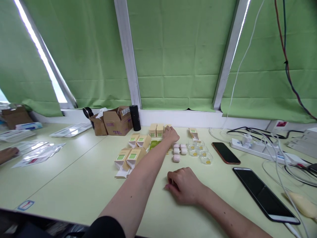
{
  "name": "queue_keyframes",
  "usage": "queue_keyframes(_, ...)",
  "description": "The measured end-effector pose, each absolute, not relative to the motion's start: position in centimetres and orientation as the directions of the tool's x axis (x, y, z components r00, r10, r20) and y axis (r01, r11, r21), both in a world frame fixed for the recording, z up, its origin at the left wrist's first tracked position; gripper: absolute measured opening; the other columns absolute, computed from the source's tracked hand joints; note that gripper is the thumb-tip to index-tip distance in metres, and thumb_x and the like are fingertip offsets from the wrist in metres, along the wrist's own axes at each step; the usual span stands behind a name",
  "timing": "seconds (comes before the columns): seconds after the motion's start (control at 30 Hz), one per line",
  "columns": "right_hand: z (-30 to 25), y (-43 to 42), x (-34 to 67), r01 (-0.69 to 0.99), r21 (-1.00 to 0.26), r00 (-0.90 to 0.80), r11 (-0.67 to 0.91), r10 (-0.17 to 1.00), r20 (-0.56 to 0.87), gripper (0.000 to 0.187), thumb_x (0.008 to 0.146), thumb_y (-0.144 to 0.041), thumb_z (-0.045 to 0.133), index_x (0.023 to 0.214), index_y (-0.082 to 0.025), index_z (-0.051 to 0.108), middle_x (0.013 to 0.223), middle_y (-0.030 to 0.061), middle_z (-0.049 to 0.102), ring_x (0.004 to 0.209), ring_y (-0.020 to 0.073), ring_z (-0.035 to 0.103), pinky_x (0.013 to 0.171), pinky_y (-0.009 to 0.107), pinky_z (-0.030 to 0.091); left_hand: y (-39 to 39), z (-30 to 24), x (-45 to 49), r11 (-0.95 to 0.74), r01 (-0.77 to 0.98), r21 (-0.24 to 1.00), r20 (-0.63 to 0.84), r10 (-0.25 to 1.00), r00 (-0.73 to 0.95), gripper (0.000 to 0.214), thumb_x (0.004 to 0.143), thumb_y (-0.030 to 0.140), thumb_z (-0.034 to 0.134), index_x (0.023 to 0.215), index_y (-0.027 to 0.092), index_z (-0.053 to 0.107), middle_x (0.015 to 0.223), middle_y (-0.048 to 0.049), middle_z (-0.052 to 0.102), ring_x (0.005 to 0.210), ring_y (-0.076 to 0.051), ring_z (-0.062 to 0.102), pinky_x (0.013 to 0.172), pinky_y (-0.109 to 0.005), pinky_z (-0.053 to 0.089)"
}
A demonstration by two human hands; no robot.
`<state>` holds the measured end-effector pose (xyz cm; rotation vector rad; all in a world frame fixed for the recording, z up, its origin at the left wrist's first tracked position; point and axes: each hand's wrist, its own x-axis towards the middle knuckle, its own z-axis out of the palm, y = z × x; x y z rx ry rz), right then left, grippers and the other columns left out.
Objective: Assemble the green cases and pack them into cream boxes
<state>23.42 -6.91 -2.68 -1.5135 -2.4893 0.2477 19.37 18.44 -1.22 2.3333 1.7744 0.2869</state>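
My left hand [170,135] reaches far across the pale green table [81,172] and rests on a closed small cream box [167,127] in a row of three by the window sill. Its fingers curl over that box. My right hand [184,185] lies knuckles-up on the table nearer to me, fingers curled under; anything inside them is hidden. Between the hands lie several small pink cases [179,150] and clear plastic trays [201,153]. Several open cream boxes with green labels [131,155] lie left of my left arm.
Two phones [226,153] [264,194] lie to the right, with a power strip [247,144] and tangled cables beyond. Brown cardboard boxes [117,120] and a black cylinder [135,117] stand at the sill. Another person's hand [7,154] and plastic bags [37,152] are far left.
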Motion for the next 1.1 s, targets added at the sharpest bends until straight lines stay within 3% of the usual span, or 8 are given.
queue_keyframes(0.27, -2.5, -7.1, 23.4, 0.857, -0.232, -0.453, 0.459, 0.888, 0.080, 0.016, 0.098, -0.036, 0.060, 0.091, -0.021, 0.063, 0.088, 0.0032, 0.078, 0.074, 0.0187, 0.068, 0.062, 0.031, 0.020, 19.4, -1.0, 19.3, -0.223, 0.928, 0.300, -0.001, 0.972, 0.234, 0.088, 0.086, 0.032, 0.058, 0.164, 0.013, 0.023, 0.176, -0.0237, 0.011, 0.155, -0.041, 0.037, 0.110, -0.052, 0.048)
queue_keyframes(0.67, -2.2, -7.2, 23.5, 0.846, -0.258, -0.458, 0.465, 0.884, 0.091, 0.014, 0.096, -0.033, 0.061, 0.089, -0.020, 0.063, 0.087, 0.0033, 0.078, 0.073, 0.0187, 0.068, 0.062, 0.031, 0.020, 18.4, -0.4, 18.4, -0.297, 0.875, 0.382, 0.002, 0.947, 0.321, 0.084, 0.098, 0.043, 0.049, 0.168, 0.019, 0.010, 0.178, -0.0190, -0.007, 0.153, -0.039, 0.044, 0.114, -0.049, 0.046)
queue_keyframes(0.77, -2.3, -7.2, 23.5, 0.837, -0.275, -0.464, 0.472, 0.880, 0.098, 0.013, 0.096, -0.031, 0.061, 0.090, -0.021, 0.064, 0.088, 0.0031, 0.078, 0.074, 0.0190, 0.069, 0.063, 0.031, 0.021, 17.4, 0.5, 17.7, -0.354, 0.844, 0.404, 0.063, 0.931, 0.360, 0.075, 0.101, 0.044, 0.044, 0.167, 0.020, 0.017, 0.178, -0.0170, 0.004, 0.156, -0.036, 0.040, 0.118, -0.047, 0.043)
queue_keyframes(0.87, -2.3, -7.2, 23.5, 0.833, -0.285, -0.466, 0.475, 0.879, 0.102, 0.012, 0.096, -0.031, 0.062, 0.090, -0.021, 0.064, 0.088, 0.0029, 0.078, 0.075, 0.0190, 0.069, 0.063, 0.030, 0.022, 16.4, 2.0, 15.8, -0.419, 0.808, 0.415, 0.158, 0.907, 0.389, 0.064, 0.105, 0.042, 0.039, 0.164, 0.021, 0.027, 0.175, -0.0119, 0.028, 0.158, -0.028, 0.037, 0.121, -0.041, 0.041)
queue_keyframes(0.97, -2.4, -7.2, 23.5, 0.828, -0.296, -0.464, 0.476, 0.878, 0.115, 0.012, 0.095, -0.030, 0.063, 0.089, -0.021, 0.064, 0.086, 0.0025, 0.078, 0.074, 0.0187, 0.068, 0.064, 0.030, 0.022, 15.0, 3.4, 12.7, -0.465, 0.783, 0.413, 0.230, 0.885, 0.404, 0.051, 0.104, 0.035, 0.041, 0.153, 0.020, 0.047, 0.153, -0.0098, 0.062, 0.140, -0.023, 0.060, 0.112, -0.033, 0.049)
queue_keyframes(1.1, -2.6, -7.2, 23.5, 0.823, -0.304, -0.463, 0.479, 0.877, 0.127, 0.011, 0.095, -0.029, 0.063, 0.088, -0.021, 0.064, 0.085, 0.0017, 0.079, 0.073, 0.0181, 0.068, 0.063, 0.029, 0.022, 12.1, 4.1, 7.5, -0.492, 0.788, 0.371, 0.301, 0.866, 0.399, 0.038, 0.103, 0.032, 0.042, 0.133, 0.023, 0.065, 0.127, -0.0058, 0.078, 0.112, -0.023, 0.073, 0.096, -0.032, 0.056)
